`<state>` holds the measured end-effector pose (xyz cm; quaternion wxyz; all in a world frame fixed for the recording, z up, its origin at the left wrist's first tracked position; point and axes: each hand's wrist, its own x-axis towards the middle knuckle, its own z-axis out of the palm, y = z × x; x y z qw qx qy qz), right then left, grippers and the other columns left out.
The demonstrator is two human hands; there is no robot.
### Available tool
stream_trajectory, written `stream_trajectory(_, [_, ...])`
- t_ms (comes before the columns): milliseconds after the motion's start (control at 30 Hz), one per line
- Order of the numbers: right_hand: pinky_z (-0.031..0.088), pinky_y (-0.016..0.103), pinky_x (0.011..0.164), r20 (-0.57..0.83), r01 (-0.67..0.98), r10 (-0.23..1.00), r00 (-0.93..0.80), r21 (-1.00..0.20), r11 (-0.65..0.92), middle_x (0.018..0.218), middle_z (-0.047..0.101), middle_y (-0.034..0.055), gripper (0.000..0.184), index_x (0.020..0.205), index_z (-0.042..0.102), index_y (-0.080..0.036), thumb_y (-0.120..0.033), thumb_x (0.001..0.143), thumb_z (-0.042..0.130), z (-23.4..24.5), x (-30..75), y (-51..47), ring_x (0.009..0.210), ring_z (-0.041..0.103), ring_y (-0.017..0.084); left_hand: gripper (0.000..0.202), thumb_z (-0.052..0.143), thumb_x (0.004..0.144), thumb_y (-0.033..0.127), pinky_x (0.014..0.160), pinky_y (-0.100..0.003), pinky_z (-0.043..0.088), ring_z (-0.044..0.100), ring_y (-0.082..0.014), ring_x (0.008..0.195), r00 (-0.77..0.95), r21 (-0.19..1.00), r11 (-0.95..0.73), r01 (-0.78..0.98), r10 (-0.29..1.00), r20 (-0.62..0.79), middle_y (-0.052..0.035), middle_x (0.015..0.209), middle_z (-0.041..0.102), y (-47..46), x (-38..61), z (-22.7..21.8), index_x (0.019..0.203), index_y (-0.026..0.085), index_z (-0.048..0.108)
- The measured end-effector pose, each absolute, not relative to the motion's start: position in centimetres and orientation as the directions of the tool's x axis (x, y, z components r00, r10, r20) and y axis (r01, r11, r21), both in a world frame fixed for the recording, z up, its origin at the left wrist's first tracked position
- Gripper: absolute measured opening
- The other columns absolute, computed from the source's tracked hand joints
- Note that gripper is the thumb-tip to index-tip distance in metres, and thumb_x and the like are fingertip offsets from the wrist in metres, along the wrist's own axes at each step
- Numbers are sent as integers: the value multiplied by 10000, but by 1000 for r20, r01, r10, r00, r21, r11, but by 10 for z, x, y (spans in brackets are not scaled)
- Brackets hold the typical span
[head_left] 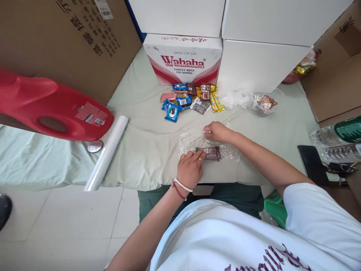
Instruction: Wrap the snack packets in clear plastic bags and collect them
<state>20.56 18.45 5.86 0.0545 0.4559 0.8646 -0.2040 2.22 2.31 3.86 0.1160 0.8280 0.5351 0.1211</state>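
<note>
On the cloth-covered table, a brown snack packet [212,153] lies on a crumpled sheet of clear plastic wrap [188,140]. My left hand [190,169], wearing a ring and bracelets, holds the left end of the packet under its fingers. Just above the packet, my right hand [218,132] is closed in a pinch on the wrap's far part. A small dark or shiny bit shows at its fingertips, too small to name. Farther back sits a pile of wrapped snacks [184,102] in blue, brown, yellow and pink.
A roll of plastic wrap [107,152] lies left, beside a red jug [56,107] and a round metallic lid [95,146]. Behind the snacks stands a Wahaha carton [184,62]. Rightward are crumpled film [234,96], a clear bowl [264,104], a black phone [312,163] and bottles [340,133].
</note>
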Motion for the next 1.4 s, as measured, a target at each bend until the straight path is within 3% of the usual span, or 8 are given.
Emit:
stream_trajectory(300, [403, 309, 687, -169, 714, 694, -699, -205, 669, 1131, 676, 103, 349, 1372, 628, -228, -232, 1067, 460, 63, 212, 78, 952, 628, 231, 370, 488, 952, 184, 860, -481, 500, 671, -312, 1050, 349, 305, -349, 886, 935, 55, -128, 1172, 775, 27, 25, 24, 1195, 219, 765])
stream_trajectory(467, [474, 384, 850, -26, 706, 720, -694, -219, 673, 1174, 642, 128, 532, 1552, 467, -226, -123, 1030, 467, 31, 217, 38, 1066, 569, 268, 336, 485, 913, 180, 934, -453, 538, 706, -256, 1058, 295, 590, -314, 744, 946, 132, -83, 1082, 788, 23, 7, 8, 1048, 247, 785])
stream_trajectory(567, [473, 410, 890, -6, 719, 736, -677, -218, 660, 1179, 629, 124, 546, 1538, 494, -257, -104, 1013, 490, 23, 217, 31, 1086, 547, 275, 332, 444, 950, 260, 993, -421, 550, 710, -224, 1078, -18, 784, -176, 595, 973, 232, -61, 1087, 781, 22, -15, -5, 1010, 237, 770])
stream_trajectory(700, [468, 427, 920, -19, 757, 770, -638, -198, 623, 1223, 619, 128, 563, 1546, 490, -265, -93, 1011, 474, 24, 212, 24, 1128, 539, 289, 404, 395, 1004, 404, 1101, -508, 483, 630, -284, 1243, -396, 791, 67, 608, 889, 229, -123, 1218, 726, 37, -40, -11, 1158, 199, 707])
stream_trajectory(900, [468, 431, 923, -29, 781, 797, -603, -225, 583, 1223, 602, 144, 545, 1555, 477, -264, -129, 1027, 478, 29, 209, 19, 1149, 551, 305, 370, 663, 846, 560, 1199, -666, 322, 415, -426, 1465, -283, 661, 131, 739, 951, 128, -191, 1423, 615, 53, -26, -3, 914, 197, 687])
stream_trajectory(1100, [499, 437, 910, 2, 771, 804, -594, -282, 571, 1170, 607, 128, 487, 1472, 561, -236, -120, 1001, 524, 30, 206, 17, 1103, 558, 295, 225, 611, 905, 419, 844, -378, 591, 696, -205, 842, -230, 818, 84, 569, 971, 61, -45, 933, 748, 38, 28, 15, 993, 224, 680])
stream_trajectory(1300, [527, 411, 973, 99, 649, 835, -541, -583, 489, 1109, 679, 115, 272, 1152, 732, -190, -163, 1018, 497, 25, 226, 17, 1069, 611, 249, 366, 497, 1010, 380, 1062, -529, 503, 614, -331, 1261, 195, 546, -280, 790, 958, 209, -166, 1380, 684, 17, 61, 19, 1205, 168, 721])
stream_trajectory(1400, [553, 418, 923, 125, 736, 973, -193, -638, 228, 1131, 671, 125, 315, 1246, 693, -199, -310, 1048, 474, 16, 248, 25, 1019, 635, 257, 445, 462, 1004, 289, 1019, -543, 503, 570, -346, 1320, 279, 432, -325, 841, 946, 167, -147, 1513, 599, 9, 59, 16, 1400, 177, 633])
